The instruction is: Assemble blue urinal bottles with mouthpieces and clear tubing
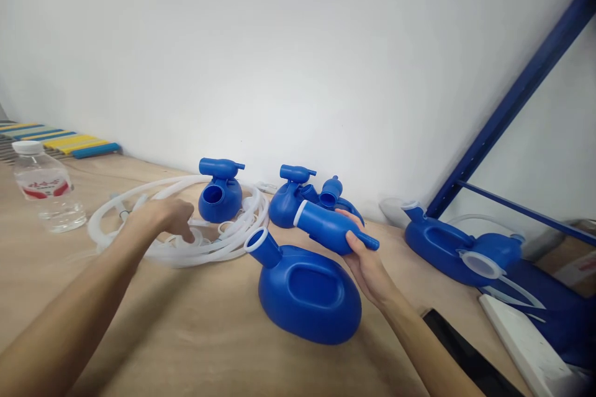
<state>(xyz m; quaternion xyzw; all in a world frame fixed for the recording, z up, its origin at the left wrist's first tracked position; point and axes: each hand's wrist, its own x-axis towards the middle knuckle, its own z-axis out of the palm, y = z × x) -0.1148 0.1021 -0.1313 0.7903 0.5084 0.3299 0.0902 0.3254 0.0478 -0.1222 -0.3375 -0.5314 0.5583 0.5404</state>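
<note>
My right hand grips a blue plastic funnel piece with a white rim, held above a blue plastic urinal bottle that lies on the wooden table. My left hand reaches into a coil of white translucent tubing, fingers curled over small white rings there; I cannot tell whether it holds one. A blue funnel piece stands inside the coil.
Two more blue pieces stand by the white wall. Another blue bottle with a white cap lies at the right beside a blue shelf frame. A water bottle stands at the left, coloured strips behind it.
</note>
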